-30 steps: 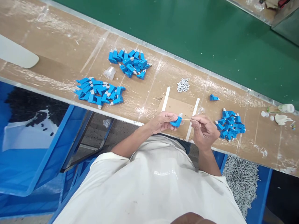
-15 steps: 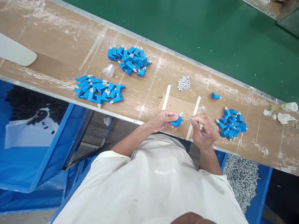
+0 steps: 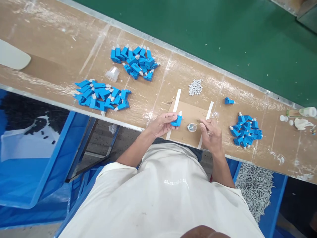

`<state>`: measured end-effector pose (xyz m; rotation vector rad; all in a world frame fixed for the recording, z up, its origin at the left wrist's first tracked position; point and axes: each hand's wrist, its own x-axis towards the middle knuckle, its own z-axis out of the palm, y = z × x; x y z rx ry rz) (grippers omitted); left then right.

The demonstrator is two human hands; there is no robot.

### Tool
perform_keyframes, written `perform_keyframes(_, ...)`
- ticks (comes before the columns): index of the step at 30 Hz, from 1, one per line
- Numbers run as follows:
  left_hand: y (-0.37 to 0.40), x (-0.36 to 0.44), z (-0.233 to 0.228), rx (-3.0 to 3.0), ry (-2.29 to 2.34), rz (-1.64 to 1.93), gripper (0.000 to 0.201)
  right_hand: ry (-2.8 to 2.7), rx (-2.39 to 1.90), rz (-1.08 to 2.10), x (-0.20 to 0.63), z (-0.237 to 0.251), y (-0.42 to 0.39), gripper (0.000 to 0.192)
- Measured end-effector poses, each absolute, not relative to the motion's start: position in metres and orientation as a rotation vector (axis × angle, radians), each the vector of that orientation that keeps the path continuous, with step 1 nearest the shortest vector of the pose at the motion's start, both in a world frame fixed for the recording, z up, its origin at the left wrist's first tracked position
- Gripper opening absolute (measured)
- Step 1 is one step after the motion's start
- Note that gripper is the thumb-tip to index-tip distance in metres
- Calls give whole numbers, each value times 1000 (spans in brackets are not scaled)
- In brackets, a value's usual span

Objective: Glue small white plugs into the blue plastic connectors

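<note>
Leaving the blue block (image 3: 176, 121), your right hand (image 3: 211, 134) — fingers pinching a stick (image 3: 197, 124) — now reaches the small cup (image 3: 188, 128); work on the block seems paused, your left hand (image 3: 162, 125) pinching it near the cup.

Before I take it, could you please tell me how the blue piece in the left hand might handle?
The blue piece is probably stiff, given its angular outline. It seems light, as the left hand alone supports it. Its flat-looking sides suggest it would hardly roll.
</note>
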<state>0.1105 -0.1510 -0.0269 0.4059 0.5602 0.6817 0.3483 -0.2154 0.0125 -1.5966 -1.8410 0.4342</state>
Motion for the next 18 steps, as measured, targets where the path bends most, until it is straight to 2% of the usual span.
perform_keyframes(3,-151,112,-29,408,549,661,38,-1832,-1684,358,362,12,-193,32)
perform_keyframes(11,-152,117,-26,362,578,676,39,-1941,-1771,230,384,-8,-63,21)
perform_keyframes(18,-147,120,-24,320,548,664,44,-2180,-1730,241,385,1,-4,26)
